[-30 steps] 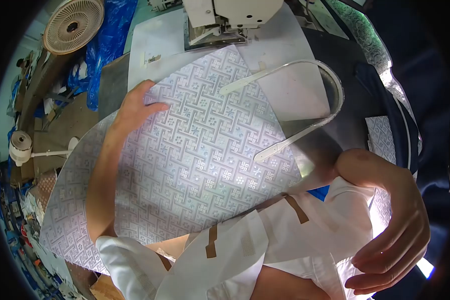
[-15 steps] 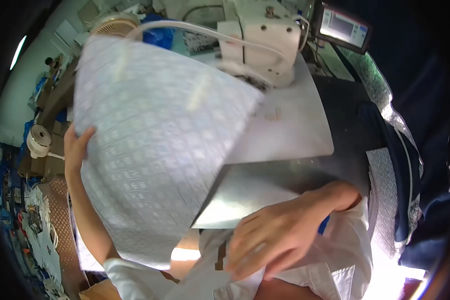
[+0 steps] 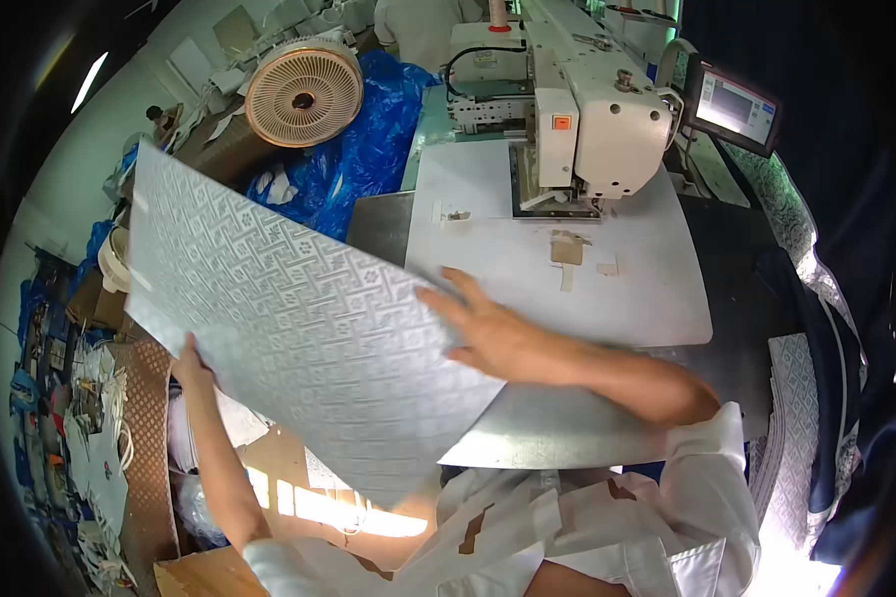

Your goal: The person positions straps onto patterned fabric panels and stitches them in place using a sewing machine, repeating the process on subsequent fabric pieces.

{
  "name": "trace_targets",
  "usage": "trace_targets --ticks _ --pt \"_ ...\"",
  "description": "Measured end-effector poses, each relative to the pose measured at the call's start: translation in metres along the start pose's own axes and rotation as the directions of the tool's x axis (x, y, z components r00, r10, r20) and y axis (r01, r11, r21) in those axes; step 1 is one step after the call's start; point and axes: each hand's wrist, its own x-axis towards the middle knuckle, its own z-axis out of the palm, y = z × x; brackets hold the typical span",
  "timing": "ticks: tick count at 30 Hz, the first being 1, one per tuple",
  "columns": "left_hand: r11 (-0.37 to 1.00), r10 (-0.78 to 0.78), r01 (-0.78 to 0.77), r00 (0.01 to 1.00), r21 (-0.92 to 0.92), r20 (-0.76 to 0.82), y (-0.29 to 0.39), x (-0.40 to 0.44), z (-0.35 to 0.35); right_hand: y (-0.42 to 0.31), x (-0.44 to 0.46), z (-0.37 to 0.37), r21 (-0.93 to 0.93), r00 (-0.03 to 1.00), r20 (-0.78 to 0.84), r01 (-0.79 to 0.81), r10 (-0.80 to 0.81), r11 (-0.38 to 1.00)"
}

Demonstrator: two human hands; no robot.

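Note:
A large grey-white patterned panel (image 3: 299,308) is held up and tilted at the left, over the edge of the metal worktop (image 3: 567,428). My left hand (image 3: 191,366) grips its lower left edge. At the panel's right edge is my right hand (image 3: 483,333), thumb and fingers around the border. No handle strap shows on the side of the panel that faces me. A white sewing machine (image 3: 617,119) stands behind, with a white plate (image 3: 567,289) under its head.
A fan (image 3: 305,95) and blue plastic sheeting (image 3: 383,119) are at the back left. A small screen (image 3: 735,107) stands right of the machine. Stacked patterned pieces (image 3: 791,428) lie at the far right. Several people are partly visible in the background.
The panel has moved left off the white plate and turned, and its strap has gone out of sight. My right hand has come up from near my body to the panel's right edge.

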Motion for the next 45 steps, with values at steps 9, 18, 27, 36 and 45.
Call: trace_targets --ticks 9,18,27,36,45 --pt "0.017 0.886 -0.832 0.270 0.554 0.378 -0.005 -0.176 0.088 0.056 0.001 -0.096 -0.092 0.939 0.259 -0.210 0.228 0.973" --pt "0.270 0.299 -0.932 -0.156 -0.240 0.941 -0.048 -0.283 0.338 0.114 0.016 -0.110 -0.045 0.987 -0.110 -0.119 0.113 0.992" --pt "0.704 -0.098 -0.688 0.151 0.175 0.984 -0.109 -0.301 0.410 0.097 -0.102 -0.092 0.401 0.746 -0.185 -0.537 0.639 0.743" --pt "0.550 0.052 -0.830 0.143 0.092 0.988 -0.101 -0.283 0.409 0.134 -0.094 -0.106 -0.023 0.847 -0.320 -0.454 0.423 0.891" --pt "0.490 0.055 -0.858 0.208 0.155 0.977 -0.110 -0.249 0.442 0.186 -0.065 -0.148 -0.314 0.915 -0.268 -0.379 0.302 0.870"
